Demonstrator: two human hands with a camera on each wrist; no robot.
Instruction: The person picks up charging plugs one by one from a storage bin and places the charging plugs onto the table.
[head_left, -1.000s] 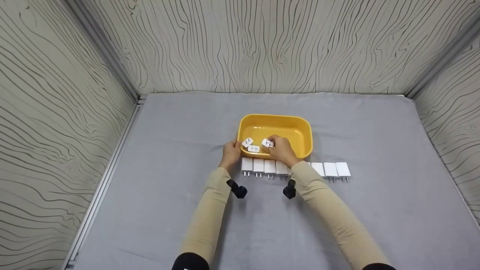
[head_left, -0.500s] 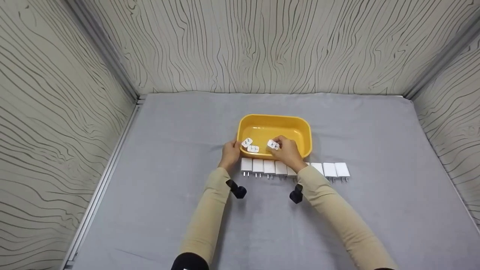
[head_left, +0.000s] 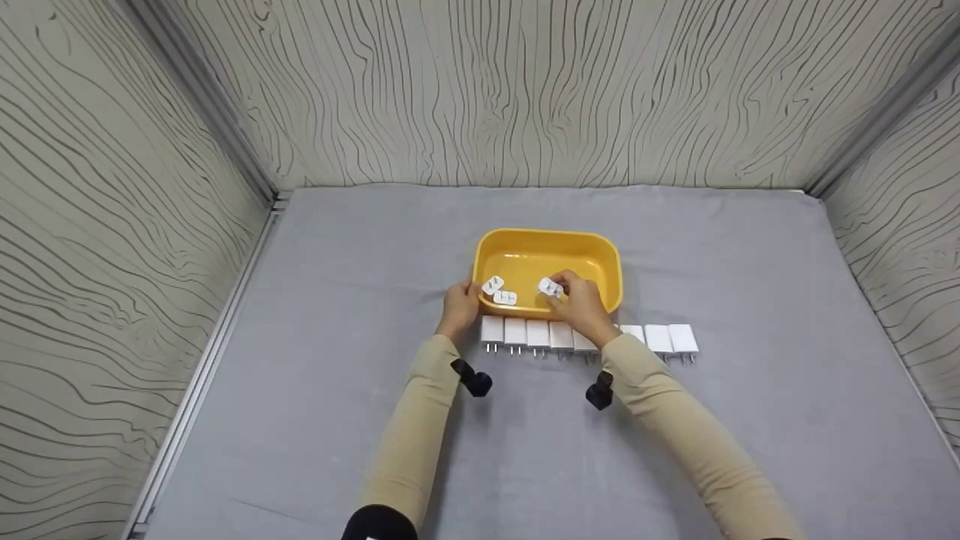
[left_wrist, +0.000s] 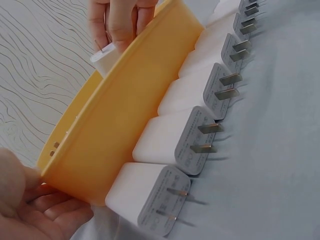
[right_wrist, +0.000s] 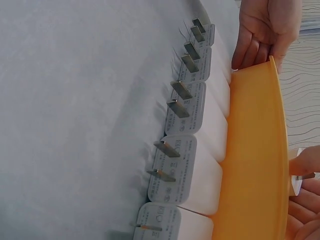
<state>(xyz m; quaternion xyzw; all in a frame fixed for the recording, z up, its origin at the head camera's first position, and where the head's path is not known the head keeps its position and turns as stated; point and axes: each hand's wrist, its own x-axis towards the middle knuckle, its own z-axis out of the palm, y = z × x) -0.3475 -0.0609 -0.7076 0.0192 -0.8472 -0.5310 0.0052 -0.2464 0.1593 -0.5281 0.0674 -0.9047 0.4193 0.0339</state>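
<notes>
A yellow plastic bin [head_left: 547, 238] stands on the grey cloth. My left hand [head_left: 460, 306] grips its left end, thumb at the rim and fingers against the outer wall, as the right wrist view shows. Over the bin's front half, my right hand [head_left: 585, 306] pinches a white charger plug [head_left: 549, 286] between thumb and fingers, prongs toward me. Two more charger plugs, a tilted one [head_left: 493, 285] and a level one [head_left: 505, 298], are in the bin's front left corner, prongs up. Outside the front wall runs a row of white charger plugs [left_wrist: 170, 135], prongs facing me.
My right wrist and forearm [head_left: 675, 420] cover part of the row in the head view. Grey cloth [head_left: 360, 300] spreads around the bin. Panels with a wood-grain pattern [head_left: 480, 97] rise behind and at both sides. A black camera [head_left: 474, 379] sticks out from my left wrist.
My right hand has moved a little to the right inside the bin with the charger plug in its fingers. My left hand keeps its grip on the bin's left end.
</notes>
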